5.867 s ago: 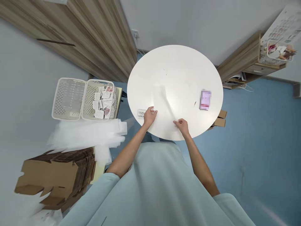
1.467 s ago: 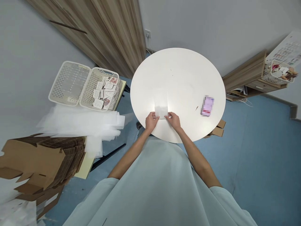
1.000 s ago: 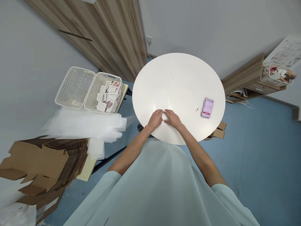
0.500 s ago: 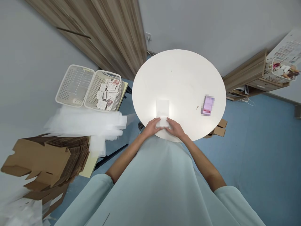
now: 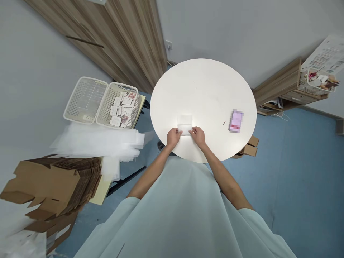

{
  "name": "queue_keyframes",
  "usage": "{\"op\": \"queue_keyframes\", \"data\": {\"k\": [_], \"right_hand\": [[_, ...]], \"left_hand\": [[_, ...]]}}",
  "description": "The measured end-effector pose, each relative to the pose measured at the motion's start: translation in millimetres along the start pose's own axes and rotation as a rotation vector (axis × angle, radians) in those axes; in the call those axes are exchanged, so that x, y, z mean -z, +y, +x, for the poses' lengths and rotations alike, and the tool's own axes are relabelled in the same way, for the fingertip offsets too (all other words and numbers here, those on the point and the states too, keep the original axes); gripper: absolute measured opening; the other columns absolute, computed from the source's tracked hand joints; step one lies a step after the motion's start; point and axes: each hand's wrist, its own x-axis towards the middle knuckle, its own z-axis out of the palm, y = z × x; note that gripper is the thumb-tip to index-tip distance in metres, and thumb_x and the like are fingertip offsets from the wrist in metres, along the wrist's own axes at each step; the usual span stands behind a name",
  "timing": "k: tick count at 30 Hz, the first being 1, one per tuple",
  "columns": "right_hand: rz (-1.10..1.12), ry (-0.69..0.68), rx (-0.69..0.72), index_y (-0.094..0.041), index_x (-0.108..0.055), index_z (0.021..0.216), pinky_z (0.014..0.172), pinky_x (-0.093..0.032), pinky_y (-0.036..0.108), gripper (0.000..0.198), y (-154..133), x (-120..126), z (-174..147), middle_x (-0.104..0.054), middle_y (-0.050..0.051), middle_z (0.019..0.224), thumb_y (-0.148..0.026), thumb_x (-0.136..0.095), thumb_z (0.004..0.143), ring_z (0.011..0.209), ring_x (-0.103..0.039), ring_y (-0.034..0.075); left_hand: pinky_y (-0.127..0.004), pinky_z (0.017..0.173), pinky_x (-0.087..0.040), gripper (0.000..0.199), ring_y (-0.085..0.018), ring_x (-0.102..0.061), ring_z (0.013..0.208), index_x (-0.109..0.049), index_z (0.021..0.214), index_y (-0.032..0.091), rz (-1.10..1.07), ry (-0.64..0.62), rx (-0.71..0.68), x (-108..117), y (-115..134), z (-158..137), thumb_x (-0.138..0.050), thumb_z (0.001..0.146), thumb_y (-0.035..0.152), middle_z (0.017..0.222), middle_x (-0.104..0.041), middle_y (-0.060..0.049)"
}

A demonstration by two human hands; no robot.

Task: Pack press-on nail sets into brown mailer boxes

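A white foam sheet (image 5: pixel 185 120), folded over on itself, lies on the round white table (image 5: pixel 204 86) near its front edge. My left hand (image 5: pixel 173 137) grips the sheet's near left corner, thumb pointing inward with the fingers curled. At the near right corner, my right hand (image 5: pixel 198 136) holds the same sheet in a matching pinch. Whether anything lies inside the fold is hidden.
A pixelated purple item (image 5: pixel 236 121) lies on the table's right side. To the left are an open white basket (image 5: pixel 99 120) of small cards, a pile of white foam sheets (image 5: pixel 102 139) and flattened cardboard boxes (image 5: pixel 51 182). Cardboard boxes (image 5: pixel 249 147) show under the table's right edge.
Both hands have moved forward, away from my body, turning the near part of the foam sheet over. The sheet now looks shorter, and its near edge lies farther from the table's front.
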Motion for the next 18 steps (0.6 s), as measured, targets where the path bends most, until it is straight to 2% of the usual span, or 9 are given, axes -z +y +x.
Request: {"op": "queue_keyframes", "data": {"k": [3, 6, 8, 10, 14, 18], "right_hand": [[-0.075, 0.03, 0.046, -0.018, -0.063, 0.133, 0.094, -0.058, 0.045, 0.038, -5.9, 0.2, 5.7, -0.068, 0.014, 0.122, -0.031, -0.061, 0.098, 0.106, -0.067, 0.028], [-0.198, 0.0, 0.266, -0.02, -0.062, 0.139, 0.108, -0.054, 0.052, 0.04, -11.0, 3.9, 9.2, -0.057, 0.017, 0.148, -0.022, -0.057, 0.099, 0.136, -0.054, 0.033], [-0.262, -0.073, 0.386, -0.019, -0.062, 0.139, 0.118, -0.047, 0.055, 0.041, -11.3, 7.1, 11.4, -0.052, 0.017, 0.157, -0.022, -0.061, 0.098, 0.147, -0.046, 0.034], [-0.301, -0.144, 0.436, -0.017, -0.061, 0.141, 0.122, -0.043, 0.056, 0.048, -8.2, 9.9, 11.7, -0.048, 0.018, 0.161, -0.023, -0.07, 0.094, 0.151, -0.043, 0.035], [-0.292, -0.18, 0.465, -0.021, -0.054, 0.151, 0.125, -0.042, 0.056, 0.057, 6.7, 12.0, -3.9, -0.043, 0.015, 0.167, -0.023, -0.068, 0.096, 0.156, -0.04, 0.033], [-0.25, -0.19, 0.502, -0.022, -0.05, 0.156, 0.126, -0.042, 0.057, 0.055, 25.3, 7.6, -40.2, -0.04, 0.015, 0.169, -0.028, -0.061, 0.102, 0.157, -0.04, 0.033]], "left_hand": [[-0.045, 0.098, -0.053, 0.023, -0.03, -0.068, 0.107, -0.067, 0.112, 0.02, 0.044, 0.069, -0.041, -0.8, 6.6, 1.2, -0.069, 0.093, 0.032, 0.115, -0.071, -0.014], [-0.051, 0.112, -0.046, 0.043, -0.034, -0.058, 0.132, -0.06, 0.134, 0.019, 0.128, 0.106, -0.284, 2.5, 12.5, 4.7, -0.065, 0.091, 0.019, 0.14, -0.061, -0.018], [-0.053, 0.12, -0.041, 0.052, -0.034, -0.05, 0.143, -0.058, 0.14, 0.018, 0.172, 0.019, -0.455, 5.7, 15.2, 10.5, -0.058, 0.089, 0.009, 0.151, -0.056, -0.018], [-0.053, 0.124, -0.038, 0.054, -0.033, -0.05, 0.145, -0.059, 0.14, 0.018, 0.168, -0.099, -0.543, 8.9, 15.5, 16.5, -0.054, 0.088, 0.007, 0.153, -0.056, -0.017], [-0.052, 0.127, -0.037, 0.044, -0.032, -0.05, 0.147, -0.063, 0.137, 0.02, 0.095, -0.207, -0.571, 12.5, 5.2, 10.9, -0.062, 0.093, 0.022, 0.154, -0.057, -0.015], [-0.053, 0.13, -0.033, 0.063, -0.031, -0.045, 0.153, -0.058, 0.144, 0.024, 0.066, -0.264, -0.558, 10.6, -15.3, -24.0, -0.078, 0.086, 0.036, 0.163, -0.049, -0.013]]}}
